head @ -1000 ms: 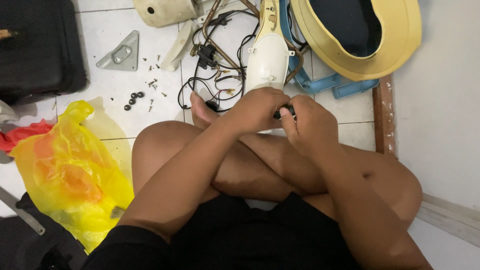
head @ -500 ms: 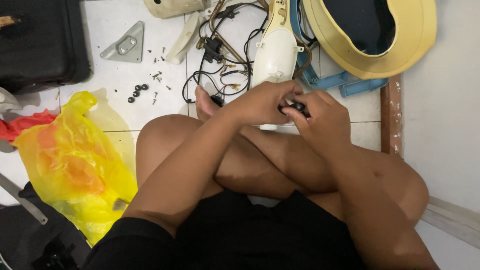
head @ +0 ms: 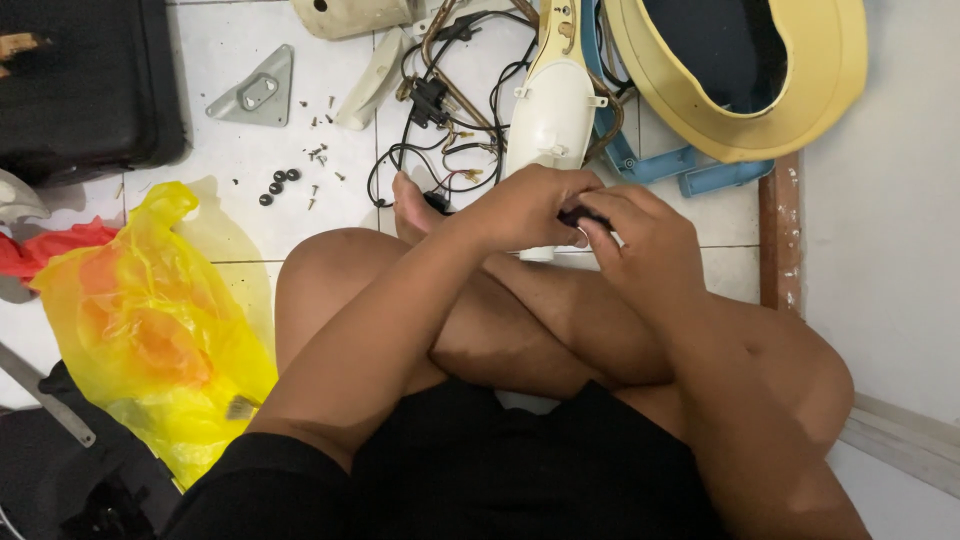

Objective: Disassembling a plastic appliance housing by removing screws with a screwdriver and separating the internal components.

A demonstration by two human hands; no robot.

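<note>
Over crossed legs, the left hand (head: 530, 205) and right hand (head: 640, 235) pinch one small black part (head: 583, 214) between their fingertips. Just beyond lies the opened cream casing (head: 552, 110) with loose black wires (head: 440, 130). Farther left, screws (head: 318, 155) lie scattered on the floor (head: 250, 190), so the appliance appears well dismantled, nothing yet refitted.

A crumpled yellow plastic bag (head: 140, 330), tinged orange and red inside, is seen lying on the white tiled floor at about eight o'clock, beside the bare knee. No labels, signs or screens are seen.
</note>
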